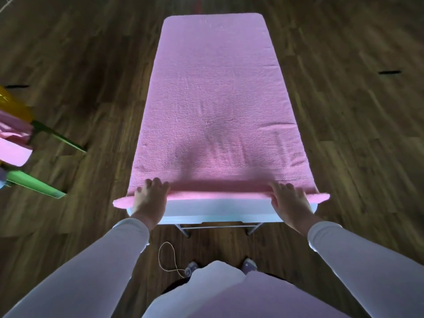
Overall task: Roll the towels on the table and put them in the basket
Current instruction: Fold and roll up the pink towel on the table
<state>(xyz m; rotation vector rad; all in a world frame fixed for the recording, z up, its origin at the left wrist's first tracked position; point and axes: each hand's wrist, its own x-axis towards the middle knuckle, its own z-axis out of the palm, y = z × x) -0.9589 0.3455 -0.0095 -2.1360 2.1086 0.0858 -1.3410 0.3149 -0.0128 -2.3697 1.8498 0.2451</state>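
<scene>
A long pink towel [215,92] lies flat along the narrow white table [218,212] and covers nearly all of its top. The towel's near end is turned over into a thin roll [220,191] across the table's width. My left hand [150,198] rests on the roll's left part with its fingers curved over it. My right hand [290,200] lies on the roll's right part the same way. Both ends of the roll stick out past the table's sides.
At the far left edge stands a piece of furniture with green legs [36,184], holding folded pink cloth [13,143] and something yellow [13,104]. Dark wooden floor surrounds the table. A thin cord loop [169,258] lies on the floor by my feet.
</scene>
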